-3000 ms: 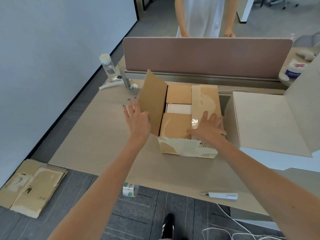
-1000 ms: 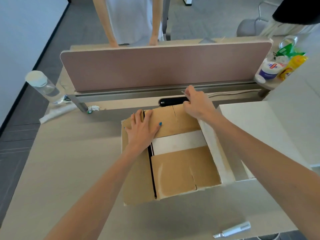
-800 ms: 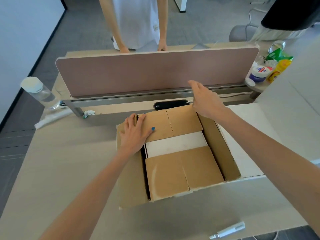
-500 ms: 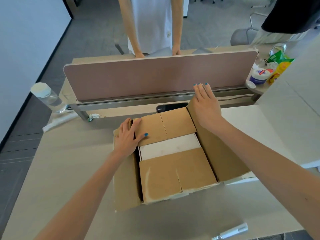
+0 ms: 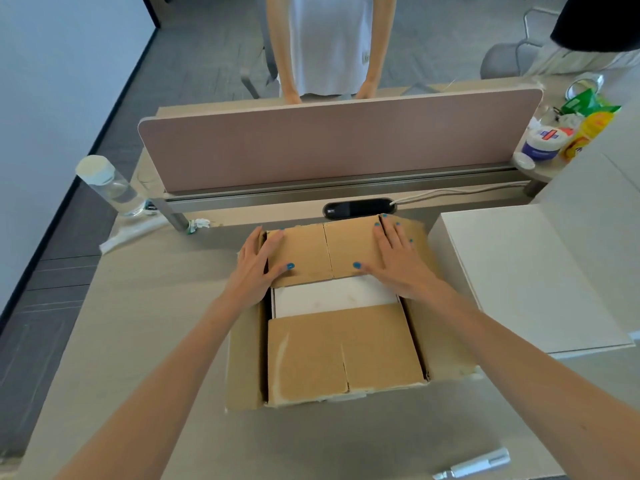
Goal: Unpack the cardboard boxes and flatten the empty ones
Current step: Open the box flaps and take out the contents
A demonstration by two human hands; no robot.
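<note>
Open cardboard box at frame centre on table. Left hand and right hand spread flat on far inner flap. White contents showing between flaps.

One camera rides on the person's head at the near edge of the table, looking down and forward, close above the cardboard box.

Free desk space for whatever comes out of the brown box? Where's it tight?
Widest bare patch: desk left of the cardboard box, from the bottle down to the near edge. Narrower strip in front of the box, ending at the cutter. Tight: white box close on the right, black cable port and divider close behind.
</note>
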